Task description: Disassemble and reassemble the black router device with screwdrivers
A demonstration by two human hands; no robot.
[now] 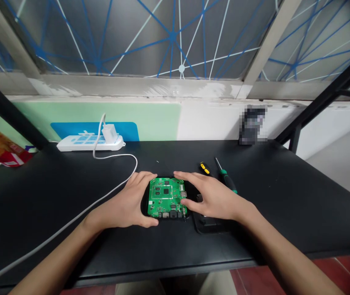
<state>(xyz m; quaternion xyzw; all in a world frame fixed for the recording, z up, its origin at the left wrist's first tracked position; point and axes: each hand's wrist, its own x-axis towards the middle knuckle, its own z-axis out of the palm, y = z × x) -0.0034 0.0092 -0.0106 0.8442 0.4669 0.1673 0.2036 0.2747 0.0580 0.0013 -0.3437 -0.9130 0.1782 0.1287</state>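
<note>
A green circuit board (165,196) lies in a shallow black case (145,200) on the dark table. It carries chips, and ports line its right and near edges. My left hand (128,200) wraps around the left side of the case, fingers at the far corner and thumb at the near edge. From the right, my right hand (213,194) reaches over, its fingertips at the far edge and its thumb on the board's right side by a metal port. Partly covered by that hand, a black plastic cover (207,227) lies on the table.
Beyond my right hand lie a green-and-black screwdriver (226,178) and a yellow-and-black handle (205,168). A white power strip (85,142) with a plugged-in charger stands at the wall. Its white cable (101,198) runs past my left arm. A bottle (3,149) lies far left.
</note>
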